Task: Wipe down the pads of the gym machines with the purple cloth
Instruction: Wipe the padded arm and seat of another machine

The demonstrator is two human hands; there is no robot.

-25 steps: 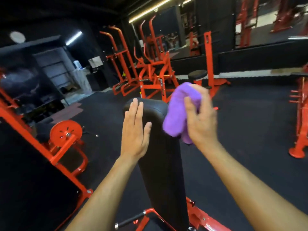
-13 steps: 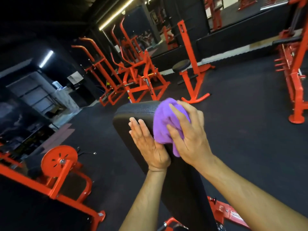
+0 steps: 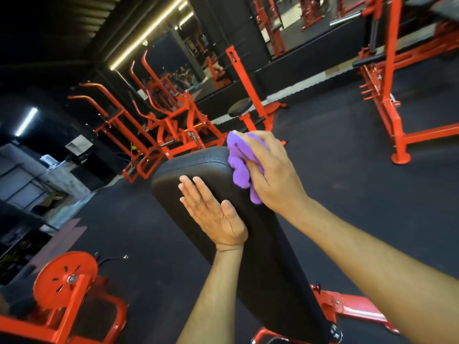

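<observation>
A long black bench pad [image 3: 198,167] slopes up and away from me through the middle of the view. My right hand [image 3: 273,175] grips the bunched purple cloth [image 3: 239,157] and holds it against the pad's upper right corner. My left hand [image 3: 211,212] lies flat on the pad's face just below, fingers straight and together. Both forearms reach in from the bottom edge.
An orange frame [image 3: 347,309] carries the pad. An orange plate-loaded machine [image 3: 64,276] stands at the lower left. More orange machines [image 3: 173,125] and a round black seat [image 3: 239,108] stand beyond, and an orange rack [image 3: 387,100] at the right. The floor is black rubber.
My right hand brought the cloth down onto the pad's top and slid it to the right corner. My left hand settled flat on the pad. The view tilted down and left.
</observation>
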